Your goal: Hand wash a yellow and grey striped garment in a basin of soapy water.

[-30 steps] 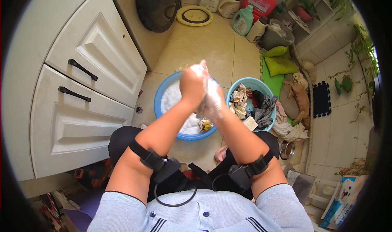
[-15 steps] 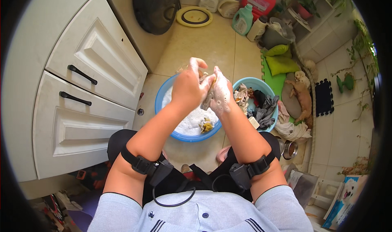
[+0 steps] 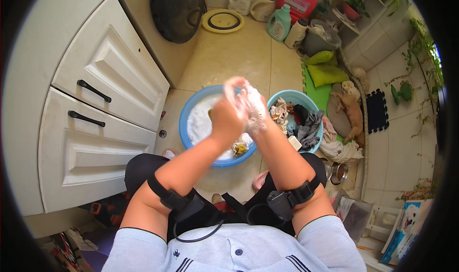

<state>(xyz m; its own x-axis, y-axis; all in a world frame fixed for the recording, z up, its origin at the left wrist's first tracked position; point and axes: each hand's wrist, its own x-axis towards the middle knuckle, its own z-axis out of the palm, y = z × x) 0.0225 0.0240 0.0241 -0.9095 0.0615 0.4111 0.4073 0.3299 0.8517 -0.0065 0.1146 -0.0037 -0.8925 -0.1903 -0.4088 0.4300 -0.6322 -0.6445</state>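
Note:
My left hand (image 3: 229,116) and my right hand (image 3: 256,110) press together above the right side of a blue basin (image 3: 184,138) filled with white suds (image 3: 199,121). Lather coats both hands, thickest on the right. Their fingers are curled against each other and blurred by motion; whatever lies between them is hidden. A small yellowish patch (image 3: 210,113) shows at the left edge of my left hand. Below my hands, a yellow and grey cloth (image 3: 239,148) sits in the foam by the basin's near rim.
A lighter blue tub (image 3: 313,99) to the right holds crumpled dark and beige clothes (image 3: 306,128) and a pale soap bar (image 3: 294,143). White cabinets (image 3: 110,66) stand left. Detergent bottles (image 3: 278,23) line the far wall. Right lie a plush dog (image 3: 353,109) and metal bowls (image 3: 339,173).
My hands have drawn closer together, the left folding over against the right. The grey material seen between them before is now hidden. The view has shifted slightly.

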